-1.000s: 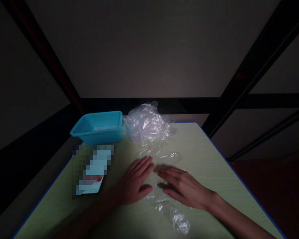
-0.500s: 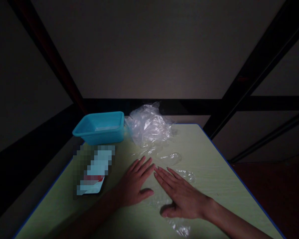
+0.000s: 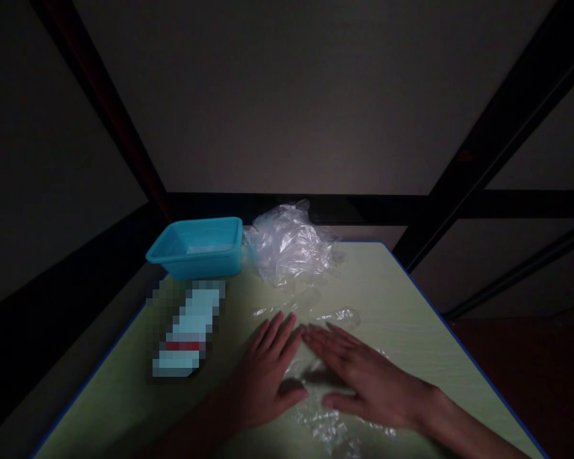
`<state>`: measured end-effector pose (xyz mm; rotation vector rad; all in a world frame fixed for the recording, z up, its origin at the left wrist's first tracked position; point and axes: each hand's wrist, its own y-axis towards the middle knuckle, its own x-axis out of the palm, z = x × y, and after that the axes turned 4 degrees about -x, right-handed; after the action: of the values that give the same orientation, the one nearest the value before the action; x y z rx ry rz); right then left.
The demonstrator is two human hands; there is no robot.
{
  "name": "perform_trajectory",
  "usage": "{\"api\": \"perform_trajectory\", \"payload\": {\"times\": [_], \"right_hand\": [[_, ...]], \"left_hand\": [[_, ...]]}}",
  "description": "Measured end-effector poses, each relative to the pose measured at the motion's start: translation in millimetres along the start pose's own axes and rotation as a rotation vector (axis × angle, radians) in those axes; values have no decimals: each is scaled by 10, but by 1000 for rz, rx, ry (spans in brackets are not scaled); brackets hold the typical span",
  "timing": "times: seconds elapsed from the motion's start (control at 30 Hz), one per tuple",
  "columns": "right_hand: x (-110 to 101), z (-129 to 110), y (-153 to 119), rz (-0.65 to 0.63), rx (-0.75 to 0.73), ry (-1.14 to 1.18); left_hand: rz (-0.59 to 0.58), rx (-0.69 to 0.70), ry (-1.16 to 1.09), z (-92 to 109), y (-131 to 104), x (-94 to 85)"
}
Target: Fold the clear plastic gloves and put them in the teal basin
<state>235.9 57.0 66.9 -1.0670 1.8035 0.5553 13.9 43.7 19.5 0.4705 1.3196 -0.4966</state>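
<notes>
A thin clear disposable plastic glove (image 3: 342, 316) lies spread on the table, its finger-like lobes pointing away from me. My left hand (image 3: 268, 376) rests on its left side, palm down, fingers stretched out and thumb apart. Across from it, my right hand (image 3: 368, 376) lies over the glove's right side, palm down with fingers extended and the thumb out. The fingertips of both hands nearly meet at the middle. Crinkled film shows between and below the hands; the rest of the glove is hidden under them.
A crumpled heap of clear plastic (image 3: 291, 245) sits at the table's back edge. Left of it stands a blue plastic basin (image 3: 201, 264). A blurred-out phone-like object (image 3: 191, 325) lies in front of the basin. The pale green table (image 3: 402, 299) has a blue edge, with a wall behind.
My right hand has slid a little right, and my left hand has moved slightly down and right. More crinkled film shows between them. The view has shifted slightly.
</notes>
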Motion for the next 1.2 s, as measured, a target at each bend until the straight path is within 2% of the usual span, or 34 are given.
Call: {"api": "perform_trajectory", "payload": {"times": [0.13,0.27,0.4,0.6,0.87,0.93,1.03,1.2], "right_hand": [[-92,174,370,220,158,-146],[71,368,617,245,223,-223],[211,439,629,224,261,-291],[196,442,601,181,293,-318],[167,476,569,165,303,-298],[182,507,557,205,305,-238],[192,576,561,333,316,-89],[68,732,654,455,334,17]], "left_hand": [[140,-76,19,41,209,50],[160,-96,24,23,349,178],[158,-95,49,8,323,249],[166,-128,89,-53,214,212],[260,-194,124,-387,-31,240],[285,-216,114,-457,-99,262],[304,-281,35,-522,-154,279],[331,-427,-280,-576,-46,154]]}}
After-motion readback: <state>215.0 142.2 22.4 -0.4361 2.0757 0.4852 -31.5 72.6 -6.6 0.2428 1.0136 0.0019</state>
